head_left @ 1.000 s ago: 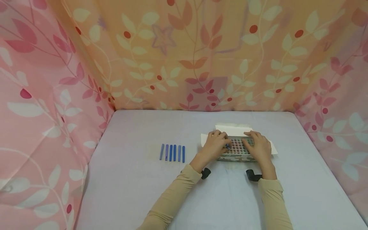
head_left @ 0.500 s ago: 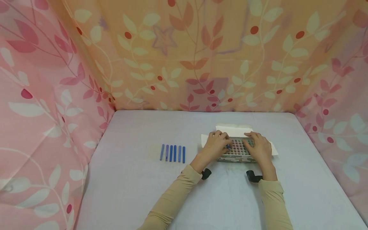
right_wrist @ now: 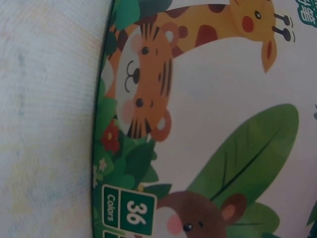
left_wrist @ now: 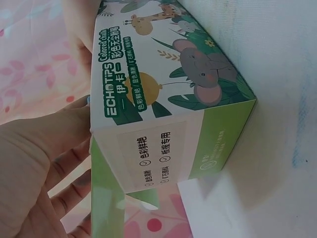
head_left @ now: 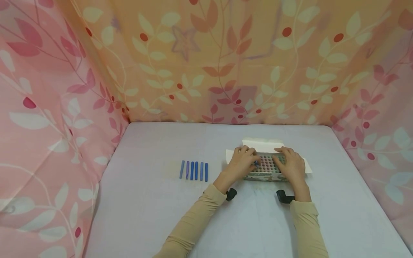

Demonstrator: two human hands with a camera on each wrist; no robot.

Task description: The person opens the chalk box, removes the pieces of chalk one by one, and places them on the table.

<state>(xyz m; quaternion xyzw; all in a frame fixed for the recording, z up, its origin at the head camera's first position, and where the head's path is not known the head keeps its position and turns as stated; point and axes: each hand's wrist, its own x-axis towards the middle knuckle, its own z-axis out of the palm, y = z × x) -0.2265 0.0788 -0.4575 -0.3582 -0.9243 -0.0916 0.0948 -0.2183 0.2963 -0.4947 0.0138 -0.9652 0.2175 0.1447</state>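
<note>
An open box of coloured chalk [head_left: 267, 176] stands on the table, with many chalk ends showing in rows. In the left wrist view its printed side [left_wrist: 163, 74] carries animals and the words Colored Chalk. My left hand [head_left: 238, 164] is over the box's left end and pinches a small blue chalk [head_left: 256, 163], mostly hidden by the fingers. Across the right part of the box rests my right hand [head_left: 292, 166], fingers spread toward the far edge and thumb over the chalk ends. The right wrist view shows only the box side [right_wrist: 208, 99], not the hand.
Left of the box lies a row of separate blue and purple chalk sticks [head_left: 196, 171] on the white-covered table [head_left: 145, 211]. White box flaps [head_left: 262, 146] fold outward. Black wrist mounts [head_left: 284, 197] sit under the wrists. Patterned curtains [head_left: 180, 71] enclose the table.
Both hands stay in the same places on the box, and the chalk row lies as before. Only a slight shift of the head view shows.
</note>
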